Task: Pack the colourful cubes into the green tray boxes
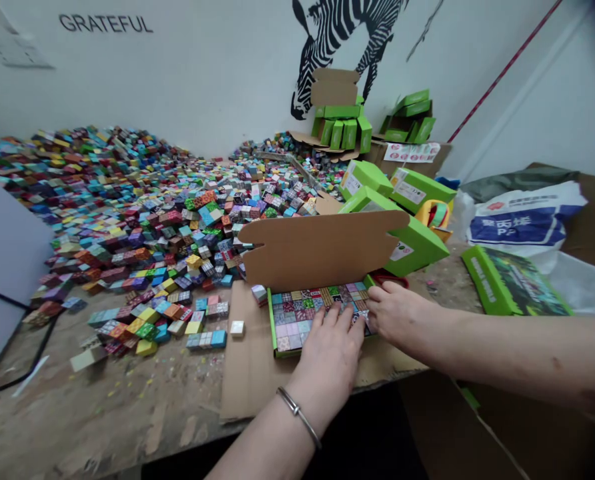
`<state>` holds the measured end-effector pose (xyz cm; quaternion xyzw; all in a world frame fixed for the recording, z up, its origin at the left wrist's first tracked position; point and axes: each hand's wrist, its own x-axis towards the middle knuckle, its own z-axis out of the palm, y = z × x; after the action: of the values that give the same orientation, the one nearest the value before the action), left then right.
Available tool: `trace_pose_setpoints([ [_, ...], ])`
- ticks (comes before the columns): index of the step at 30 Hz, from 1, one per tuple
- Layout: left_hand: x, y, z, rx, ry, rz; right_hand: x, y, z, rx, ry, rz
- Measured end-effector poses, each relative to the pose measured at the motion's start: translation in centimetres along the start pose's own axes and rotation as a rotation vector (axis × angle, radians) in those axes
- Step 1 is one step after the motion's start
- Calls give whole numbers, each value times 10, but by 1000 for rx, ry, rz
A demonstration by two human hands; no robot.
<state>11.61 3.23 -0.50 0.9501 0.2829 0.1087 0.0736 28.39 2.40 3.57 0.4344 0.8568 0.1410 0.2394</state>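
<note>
An open green box stands on the cardboard sheet, its brown flap lid raised at the back. Rows of small patterned cube blocks fill it. My left hand, with a metal bangle at the wrist, lies over the blocks with fingers apart, touching their tops. At the box's right end is my right hand, its fingers bent together over the edge and the end blocks; its palm side is hidden. One pale block rests on the cardboard left of the box, and another block touches its back left corner.
A large heap of colourful blocks spreads across the table's left and back. Green boxes stand behind the flap, beside a yellow tape dispenser. A closed green box and a blue-white plastic bag lie at the right.
</note>
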Motion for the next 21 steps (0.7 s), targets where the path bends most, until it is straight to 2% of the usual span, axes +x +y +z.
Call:
trace_pose_setpoints([
  [3, -1, -1, 2, 0, 5, 12, -2, 4, 3, 36, -40, -18],
  [8, -1, -1, 1, -10, 6, 7, -5, 7, 10, 97, 5, -21],
  [14, -1, 0, -5, -16, -29, -1, -4, -3, 7, 53, -40, -12],
  [18, -2, 0, -5, -20, -25, -4, -3, -9, 9, 85, 21, 24],
  [21, -3, -1, -3, -18, -13, 5, -4, -3, 7, 197, 29, 36],
])
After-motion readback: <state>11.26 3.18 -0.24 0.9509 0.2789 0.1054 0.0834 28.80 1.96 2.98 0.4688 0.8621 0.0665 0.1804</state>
